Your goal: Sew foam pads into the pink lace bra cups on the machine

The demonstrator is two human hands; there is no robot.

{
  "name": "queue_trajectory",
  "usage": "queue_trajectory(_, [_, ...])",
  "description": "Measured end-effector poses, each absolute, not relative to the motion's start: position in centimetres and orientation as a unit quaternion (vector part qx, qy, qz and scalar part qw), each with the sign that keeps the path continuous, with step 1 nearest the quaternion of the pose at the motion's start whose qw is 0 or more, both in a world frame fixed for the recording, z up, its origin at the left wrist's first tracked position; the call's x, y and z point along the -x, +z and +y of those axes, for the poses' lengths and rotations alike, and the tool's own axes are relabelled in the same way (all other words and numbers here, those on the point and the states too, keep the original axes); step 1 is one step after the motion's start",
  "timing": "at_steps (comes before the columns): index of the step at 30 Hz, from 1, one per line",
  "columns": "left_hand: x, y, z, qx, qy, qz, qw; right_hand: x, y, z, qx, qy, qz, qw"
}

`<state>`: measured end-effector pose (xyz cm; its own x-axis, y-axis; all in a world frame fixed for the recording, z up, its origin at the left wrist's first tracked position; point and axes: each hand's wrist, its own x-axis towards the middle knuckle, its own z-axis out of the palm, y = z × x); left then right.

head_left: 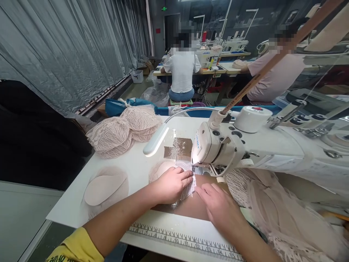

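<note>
My left hand (171,185) lies flat, fingers together, pressing a pale lace-covered cup piece (166,168) onto the table just left of the needle. The white lace edge (190,189) shows under its fingertips. My right hand (218,205) rests flat with fingers stretched out on the tan fabric (191,207) in front of the needle. The white sewing machine head (215,143) stands right above both hands. The needle area is partly hidden by the machine.
A stack of lace cups (122,131) sits at the table's back left. Plain foam cups (106,187) lie at the front left. A lamp (156,140) on a gooseneck hangs over the work. Lace pieces (275,211) pile at the right. A ruler strip (180,242) runs along the front edge. Two people sit at machines behind.
</note>
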<state>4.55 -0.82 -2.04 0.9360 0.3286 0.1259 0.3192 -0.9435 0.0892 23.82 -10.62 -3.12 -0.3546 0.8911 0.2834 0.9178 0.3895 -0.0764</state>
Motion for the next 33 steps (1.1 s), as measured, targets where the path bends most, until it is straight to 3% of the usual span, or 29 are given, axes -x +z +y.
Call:
queue_trajectory(13, [-4.5, -1.7, 1.7, -0.983, 0.094, 0.157, 0.033, -23.9, -3.4, -8.8, 0.577, -0.089, -0.806, 0.1])
queue_trajectory(33, [-4.9, -2.5, 3.0, -0.978, 0.098, 0.171, 0.067, -23.9, -3.5, -8.1, 0.596, -0.089, -0.782, 0.158])
